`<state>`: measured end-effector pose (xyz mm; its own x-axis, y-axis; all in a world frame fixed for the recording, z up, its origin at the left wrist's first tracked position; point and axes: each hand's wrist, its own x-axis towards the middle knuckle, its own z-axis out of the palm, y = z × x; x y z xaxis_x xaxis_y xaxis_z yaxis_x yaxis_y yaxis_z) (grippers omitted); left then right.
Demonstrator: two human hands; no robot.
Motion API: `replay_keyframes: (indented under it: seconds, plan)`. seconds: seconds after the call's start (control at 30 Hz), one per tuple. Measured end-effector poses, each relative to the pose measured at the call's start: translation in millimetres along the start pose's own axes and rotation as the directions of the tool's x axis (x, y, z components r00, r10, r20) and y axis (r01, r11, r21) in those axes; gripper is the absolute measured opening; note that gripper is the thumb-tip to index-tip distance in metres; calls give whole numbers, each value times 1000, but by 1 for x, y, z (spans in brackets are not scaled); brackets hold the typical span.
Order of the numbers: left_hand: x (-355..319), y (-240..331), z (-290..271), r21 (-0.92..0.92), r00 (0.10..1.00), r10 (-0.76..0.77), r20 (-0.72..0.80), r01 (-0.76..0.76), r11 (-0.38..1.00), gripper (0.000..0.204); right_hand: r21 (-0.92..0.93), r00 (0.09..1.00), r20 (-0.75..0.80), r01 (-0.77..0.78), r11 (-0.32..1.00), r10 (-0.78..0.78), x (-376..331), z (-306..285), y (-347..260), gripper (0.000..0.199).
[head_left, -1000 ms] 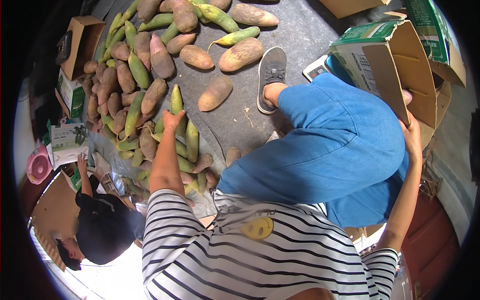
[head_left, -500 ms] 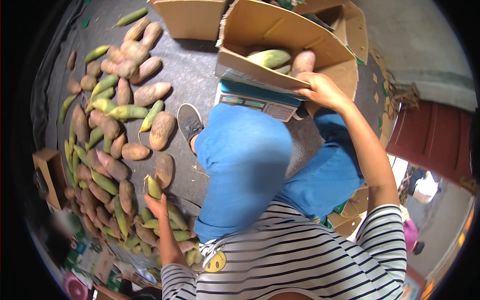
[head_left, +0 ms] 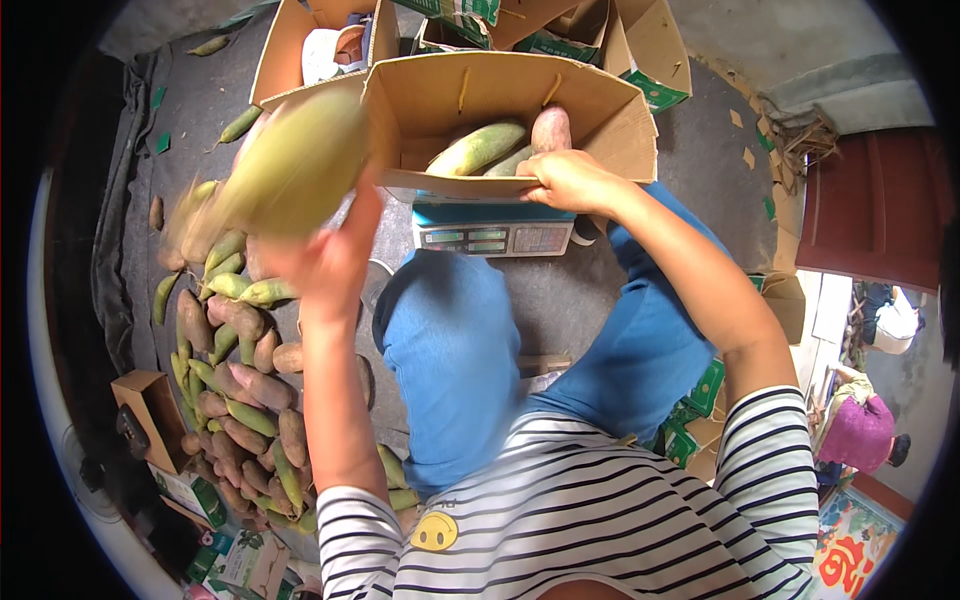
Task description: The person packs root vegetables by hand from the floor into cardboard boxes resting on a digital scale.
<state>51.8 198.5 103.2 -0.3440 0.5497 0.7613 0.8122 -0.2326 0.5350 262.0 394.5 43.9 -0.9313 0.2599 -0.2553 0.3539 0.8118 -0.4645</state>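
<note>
My left hand [head_left: 335, 250] is closed on a big green radish [head_left: 300, 165], raised up in front of me and blurred by motion. With its fingers hooked over the near wall, my right hand [head_left: 570, 180] grips an open cardboard box [head_left: 420, 115]. Inside that box lie a pale green radish [head_left: 480, 148], a darker green one partly behind the near wall, and a pinkish root [head_left: 551, 130]. Underneath is a blue-topped weighing scale [head_left: 490, 235]. On the floor to my left spreads a heap of green radishes and pinkish-brown roots [head_left: 255, 385], partly hidden by my left arm.
Another open box [head_left: 285, 55] with a white item inside stands at the far left, and several boxes [head_left: 650, 60] stand behind the scale. A small box [head_left: 150, 420] sits beyond the heap. My knees [head_left: 450, 340] flank the scale. Two other people [head_left: 860, 430] are at the right.
My left hand has lifted a green radish from the heap and swung it up toward the box. My right hand stays on the box wall. The view has shifted.
</note>
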Motion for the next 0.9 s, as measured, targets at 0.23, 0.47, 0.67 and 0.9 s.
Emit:
replay_keyframes:
  seconds: [0.23,0.47,0.67,0.9]
  plan:
    - [17,-12,46,398,921,-221,321,81,914,41,-17,1000,25,7,1000,-6,0,-1,-1,19]
    - [-140,-28,-60,361,713,-677,185,591,721,30,-23,999,24,22,999,-21,2,4,0,23]
    - [-323,-7,-107,736,161,-953,256,607,300,36,-67,998,62,26,997,-22,1,-2,-6,37]
    - [-409,-6,-150,826,-4,-993,-120,555,-102,56,-91,999,-6,-49,995,49,-12,-25,-37,48]
